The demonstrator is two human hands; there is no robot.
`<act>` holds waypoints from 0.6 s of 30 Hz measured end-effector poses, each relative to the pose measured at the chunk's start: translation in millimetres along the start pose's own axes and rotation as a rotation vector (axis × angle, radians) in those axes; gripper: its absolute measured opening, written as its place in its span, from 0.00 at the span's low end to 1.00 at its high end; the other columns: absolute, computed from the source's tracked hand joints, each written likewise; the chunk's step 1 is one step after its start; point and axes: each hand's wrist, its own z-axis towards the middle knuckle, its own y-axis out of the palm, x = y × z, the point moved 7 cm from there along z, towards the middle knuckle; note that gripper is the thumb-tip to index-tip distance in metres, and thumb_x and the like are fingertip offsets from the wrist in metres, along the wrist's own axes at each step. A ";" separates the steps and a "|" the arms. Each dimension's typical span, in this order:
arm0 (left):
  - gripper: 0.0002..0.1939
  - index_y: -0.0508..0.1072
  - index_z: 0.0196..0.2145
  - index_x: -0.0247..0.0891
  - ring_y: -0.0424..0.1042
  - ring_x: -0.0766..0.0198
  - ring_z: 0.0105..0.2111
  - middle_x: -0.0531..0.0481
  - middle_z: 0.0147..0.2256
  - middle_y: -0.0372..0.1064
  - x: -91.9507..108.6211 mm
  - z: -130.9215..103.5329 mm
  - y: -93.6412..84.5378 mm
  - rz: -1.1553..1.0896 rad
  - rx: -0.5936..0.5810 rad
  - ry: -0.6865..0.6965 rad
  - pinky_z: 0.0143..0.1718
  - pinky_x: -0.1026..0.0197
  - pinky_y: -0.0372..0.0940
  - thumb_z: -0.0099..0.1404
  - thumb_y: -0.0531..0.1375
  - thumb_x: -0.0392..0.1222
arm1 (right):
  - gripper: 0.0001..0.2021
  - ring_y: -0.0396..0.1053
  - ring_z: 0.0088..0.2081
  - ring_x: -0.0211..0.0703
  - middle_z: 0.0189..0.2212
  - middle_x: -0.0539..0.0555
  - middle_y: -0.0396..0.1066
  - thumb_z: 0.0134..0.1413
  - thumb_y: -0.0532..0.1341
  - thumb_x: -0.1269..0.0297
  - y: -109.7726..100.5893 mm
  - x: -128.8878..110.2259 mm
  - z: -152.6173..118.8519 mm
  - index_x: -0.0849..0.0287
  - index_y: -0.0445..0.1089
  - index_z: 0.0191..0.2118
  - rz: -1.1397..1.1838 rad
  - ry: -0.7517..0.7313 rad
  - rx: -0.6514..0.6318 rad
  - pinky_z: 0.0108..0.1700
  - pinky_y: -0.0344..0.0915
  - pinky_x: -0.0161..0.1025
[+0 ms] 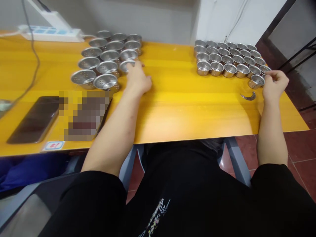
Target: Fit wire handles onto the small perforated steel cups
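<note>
My left hand (138, 78) reaches to a perforated metal cup (126, 66) at the right side of the left group. Its fingertips are at that cup's rim, with the thumb held apart; the hand is open. At the front right corner of the right group, my right hand (274, 83) is closed, fingers bent, against the side of a small perforated metal cup (255, 82). Part of its grip is hidden behind the hand. A curved, shiny metal piece (248, 96) lies just in front of this cup.
Several wide cups (84, 77) stand in rows at left, several smaller ones (230, 70) at right. A dark phone (34, 119), a pixelated item (86, 115) and a label (53, 145) lie front left. A power strip (51, 34) and cable sit behind. The yellow table (187, 115) ends near my body.
</note>
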 end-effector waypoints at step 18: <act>0.10 0.92 0.40 0.51 0.84 0.43 0.37 0.49 0.32 0.85 104.2 -78.8 4.7 -0.095 -0.406 0.462 0.47 0.44 0.80 0.64 0.79 0.55 | 0.07 0.83 0.40 0.56 0.37 0.56 0.88 0.67 0.81 0.71 -72.5 -86.6 -67.7 0.54 0.91 0.48 -0.027 0.238 -0.484 0.52 0.78 0.55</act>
